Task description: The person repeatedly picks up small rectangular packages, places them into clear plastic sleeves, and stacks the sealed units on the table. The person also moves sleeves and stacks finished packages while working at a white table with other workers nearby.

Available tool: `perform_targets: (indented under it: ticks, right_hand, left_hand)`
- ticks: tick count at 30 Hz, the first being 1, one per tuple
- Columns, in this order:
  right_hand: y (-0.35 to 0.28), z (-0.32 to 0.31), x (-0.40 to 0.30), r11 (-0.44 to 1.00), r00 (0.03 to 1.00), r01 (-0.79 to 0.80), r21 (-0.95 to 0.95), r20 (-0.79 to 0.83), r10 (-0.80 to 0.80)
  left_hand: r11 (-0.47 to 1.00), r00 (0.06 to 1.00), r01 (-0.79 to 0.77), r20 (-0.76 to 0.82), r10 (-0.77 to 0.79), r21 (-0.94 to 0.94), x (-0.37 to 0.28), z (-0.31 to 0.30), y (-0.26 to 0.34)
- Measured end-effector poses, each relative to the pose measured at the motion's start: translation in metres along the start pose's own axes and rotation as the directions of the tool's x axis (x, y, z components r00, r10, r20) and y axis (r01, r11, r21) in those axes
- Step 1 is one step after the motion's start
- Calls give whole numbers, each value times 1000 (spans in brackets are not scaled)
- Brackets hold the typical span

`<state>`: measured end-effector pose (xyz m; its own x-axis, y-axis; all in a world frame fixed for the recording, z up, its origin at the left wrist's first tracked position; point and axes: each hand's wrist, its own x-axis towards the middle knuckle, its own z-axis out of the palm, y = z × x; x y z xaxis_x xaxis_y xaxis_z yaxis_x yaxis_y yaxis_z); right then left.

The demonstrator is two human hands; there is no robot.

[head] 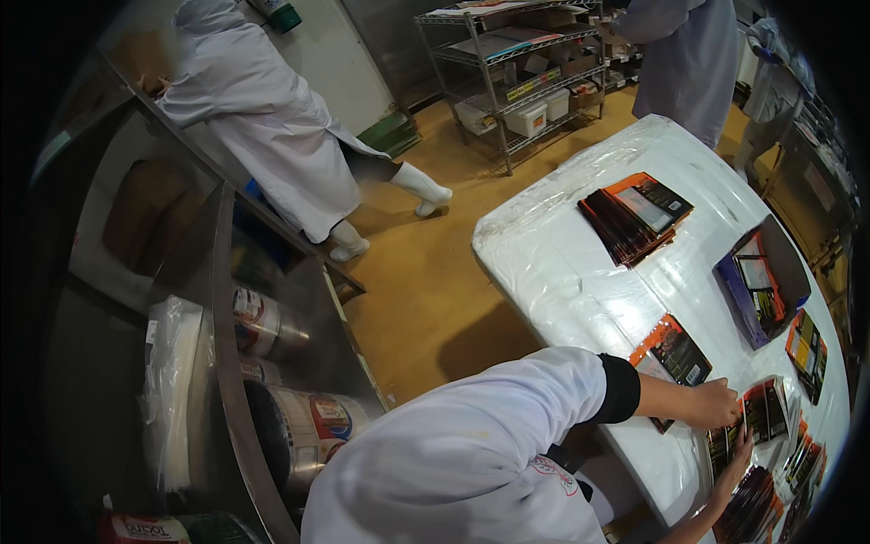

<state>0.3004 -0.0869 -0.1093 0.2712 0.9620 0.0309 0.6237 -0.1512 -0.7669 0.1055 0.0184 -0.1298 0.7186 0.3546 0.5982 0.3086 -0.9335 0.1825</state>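
My left hand [714, 404], below a black cuff, has its fingers curled at the edge of printed plastic packets [722, 445]. Close beside it, my right hand [739, 457] holds the same packets from the near side, fingers fairly straight. A fanned pile of black and orange packets [765, 410] lies just beyond both hands. Under my left forearm is another packet [680, 353] bearing a barcode. More dark packets [747, 506] are heaped near my right wrist, partly cut off by the picture's dark rim.
The white table [544, 272] carries a stack of packets [635, 217] and a purple open box [747, 306] with packets inside. Metal shelving [224, 326] with film rolls [316, 428] stands behind me. One person [265, 115] leans at left; two others stand beyond the table, near a wire rack [503, 81].
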Motion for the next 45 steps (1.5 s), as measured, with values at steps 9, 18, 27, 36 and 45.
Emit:
perform_targets:
  ticks: [9, 18, 27, 36, 45]
  right_hand:
    - [13, 2, 7, 999, 999, 28, 38, 24, -29]
    - [17, 3, 8, 999, 1000, 21, 50, 8, -21]
    - [23, 7, 4, 998, 998, 52, 46, -44, -50]
    - [-5, 7, -2, 939, 1000, 6, -344, -3, -8]
    - [-42, -33, -11, 964, 994, -75, -255, 54, 91]
  left_hand:
    - [995, 985, 98, 147, -95, -16, 0, 2, 2]
    - [996, 989, 88, 124, -86, -11, 2, 0, 1]
    - [999, 1000, -1, 3, 1, 46, -2, 2, 2]
    - [987, 994, -88, 45, 95, -134, -25, -57, 18]
    - [674, 976, 184, 49, -214, -715, -69, -228, 11]
